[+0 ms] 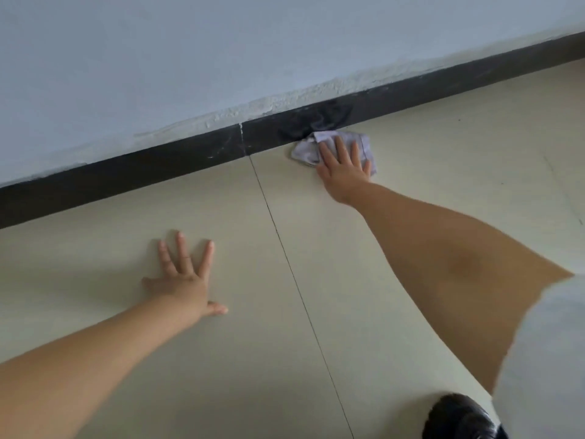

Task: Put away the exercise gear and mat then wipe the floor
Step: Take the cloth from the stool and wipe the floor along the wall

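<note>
Right hand (343, 166) spread flat, pressing the cloth (335, 147) onto the floor (411, 160) beside the baseboard (158, 166) for wiping; left hand (185, 277) empty, splayed for support.

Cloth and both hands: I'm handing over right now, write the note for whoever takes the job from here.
Right hand: flat, palm down on the cloth, pressing it to the floor at the foot of the dark baseboard.
Left hand: empty, fingers spread, braced flat on the floor, left of the tile seam.
Gear and mat: none in view, so putting away looks done, though only this patch of floor shows.
Done: wiping has begun, along the wall.
Left: wipe the rest of the floor; which tiles are already clean cannot be told from here.
</note>
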`<action>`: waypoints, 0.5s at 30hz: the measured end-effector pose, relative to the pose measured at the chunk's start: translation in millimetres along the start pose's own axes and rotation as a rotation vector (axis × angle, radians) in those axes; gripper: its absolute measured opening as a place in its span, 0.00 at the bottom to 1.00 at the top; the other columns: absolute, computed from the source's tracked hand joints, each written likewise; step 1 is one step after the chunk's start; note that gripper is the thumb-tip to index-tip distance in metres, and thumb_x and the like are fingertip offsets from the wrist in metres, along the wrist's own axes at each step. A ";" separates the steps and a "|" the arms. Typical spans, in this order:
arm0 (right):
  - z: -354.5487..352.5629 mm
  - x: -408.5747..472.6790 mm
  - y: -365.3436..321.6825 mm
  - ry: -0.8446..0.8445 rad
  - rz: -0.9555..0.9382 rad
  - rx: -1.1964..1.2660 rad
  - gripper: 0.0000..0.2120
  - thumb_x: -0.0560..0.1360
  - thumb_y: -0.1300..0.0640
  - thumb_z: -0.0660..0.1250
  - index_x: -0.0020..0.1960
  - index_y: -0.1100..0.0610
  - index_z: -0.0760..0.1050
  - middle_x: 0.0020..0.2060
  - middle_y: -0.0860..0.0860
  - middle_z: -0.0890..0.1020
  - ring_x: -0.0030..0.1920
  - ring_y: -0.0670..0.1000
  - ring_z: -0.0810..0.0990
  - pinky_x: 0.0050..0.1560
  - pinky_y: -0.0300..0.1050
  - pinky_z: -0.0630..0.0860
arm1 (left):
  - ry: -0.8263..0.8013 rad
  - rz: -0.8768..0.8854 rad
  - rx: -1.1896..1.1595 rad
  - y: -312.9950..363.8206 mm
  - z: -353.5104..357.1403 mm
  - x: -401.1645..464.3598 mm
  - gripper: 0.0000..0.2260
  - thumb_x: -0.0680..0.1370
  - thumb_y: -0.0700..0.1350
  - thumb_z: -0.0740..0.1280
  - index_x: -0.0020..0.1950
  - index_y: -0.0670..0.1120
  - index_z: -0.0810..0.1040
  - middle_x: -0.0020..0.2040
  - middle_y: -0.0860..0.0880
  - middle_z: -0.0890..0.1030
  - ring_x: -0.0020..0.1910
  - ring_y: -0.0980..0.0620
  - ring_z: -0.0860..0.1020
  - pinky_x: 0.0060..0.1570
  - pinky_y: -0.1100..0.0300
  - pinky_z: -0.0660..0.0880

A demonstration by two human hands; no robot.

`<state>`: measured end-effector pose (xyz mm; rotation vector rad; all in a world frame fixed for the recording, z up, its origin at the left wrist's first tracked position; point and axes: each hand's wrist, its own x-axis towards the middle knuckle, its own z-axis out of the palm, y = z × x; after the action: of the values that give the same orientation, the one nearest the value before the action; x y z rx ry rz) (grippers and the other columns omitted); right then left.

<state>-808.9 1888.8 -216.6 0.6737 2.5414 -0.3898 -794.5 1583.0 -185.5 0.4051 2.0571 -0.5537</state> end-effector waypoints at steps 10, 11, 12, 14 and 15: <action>150.7 -295.6 83.5 -0.005 0.200 0.181 0.27 0.73 0.33 0.28 0.71 0.35 0.26 0.76 0.45 0.36 0.73 0.49 0.26 0.75 0.57 0.37 | 0.024 0.047 0.002 -5.9 -1.1 -6.8 0.51 0.71 0.70 0.60 0.71 0.51 0.23 0.70 0.36 0.24 0.72 0.31 0.32 0.66 0.34 0.61; 156.1 -318.4 89.5 -0.023 0.280 0.210 0.28 0.73 0.34 0.30 0.70 0.36 0.26 0.76 0.45 0.35 0.72 0.48 0.24 0.75 0.56 0.36 | 0.028 0.051 -0.002 -6.6 -0.3 -6.6 0.51 0.71 0.70 0.60 0.71 0.51 0.23 0.70 0.36 0.23 0.72 0.31 0.32 0.66 0.34 0.61; 159.0 -328.3 91.5 -0.021 0.350 0.227 0.29 0.73 0.35 0.33 0.71 0.38 0.28 0.75 0.46 0.33 0.71 0.49 0.23 0.75 0.56 0.35 | 0.028 0.053 -0.005 -7.4 0.0 -6.8 0.52 0.71 0.70 0.61 0.71 0.52 0.23 0.70 0.37 0.23 0.72 0.31 0.32 0.66 0.34 0.61; 156.8 -311.6 80.7 0.041 0.437 0.228 0.28 0.79 0.40 0.40 0.75 0.43 0.32 0.73 0.46 0.28 0.71 0.52 0.23 0.74 0.57 0.34 | 0.031 0.054 -0.011 -8.5 0.4 -7.9 0.52 0.71 0.70 0.61 0.71 0.52 0.22 0.70 0.37 0.23 0.72 0.31 0.31 0.66 0.33 0.60; 148.3 -291.5 69.7 0.089 0.446 0.225 0.28 0.81 0.43 0.42 0.76 0.44 0.34 0.72 0.45 0.28 0.72 0.52 0.25 0.74 0.57 0.34 | 0.034 0.058 -0.014 -8.6 0.5 -8.1 0.52 0.71 0.70 0.61 0.70 0.52 0.22 0.70 0.37 0.22 0.72 0.31 0.31 0.66 0.33 0.60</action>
<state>-494.0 1777.2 -202.0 1.3341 2.3517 -0.4975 -794.3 1575.0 -176.9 0.4673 2.0742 -0.5009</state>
